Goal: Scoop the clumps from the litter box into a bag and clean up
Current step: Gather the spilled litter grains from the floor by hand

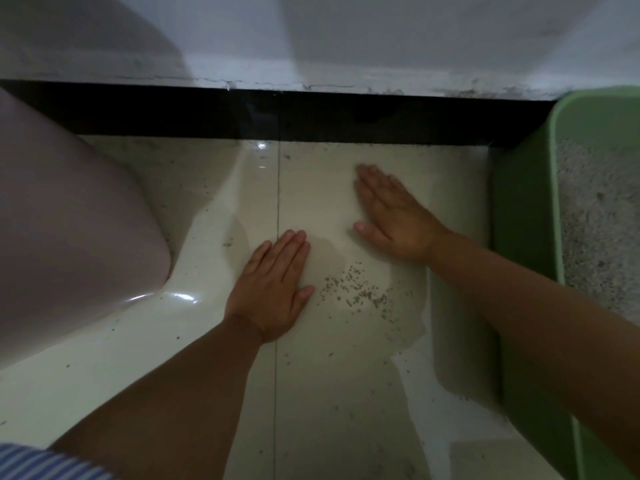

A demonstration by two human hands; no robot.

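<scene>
Our striped sleeve [41,460] sits at the lower left edge of the frame as both forearms reach out over the pale tiled floor [346,393] between a pink rounded object [69,220] on the left and the green litter box [526,216] on the right. Our left hand [273,289] lies palm down on the tile, fingers straight and together, holding nothing; our right hand [391,209] is also flat and spread on the floor further forward, near the box's outer wall, and grips nothing either, though it is blurred. Between and just below the hands lies a small heap of spilled litter granules [356,289], with loose grains dotted across the floor and along the dark skirting [277,112]. The box itself stands against the wall, grey litter [595,220] filling it; no bag or scoop appears in view. We judge this to be the clean-up stage, herding stray grains by hand. The risks from here seem plain: a quick sweep could scatter the heap wider or push grains into the tile joint [277,209] and under the pink object; the glossy tile looks damp in patches, so granules may smear or stick to our palms; and the right forearm passes close beside the box rim, where a knock might spill more.
</scene>
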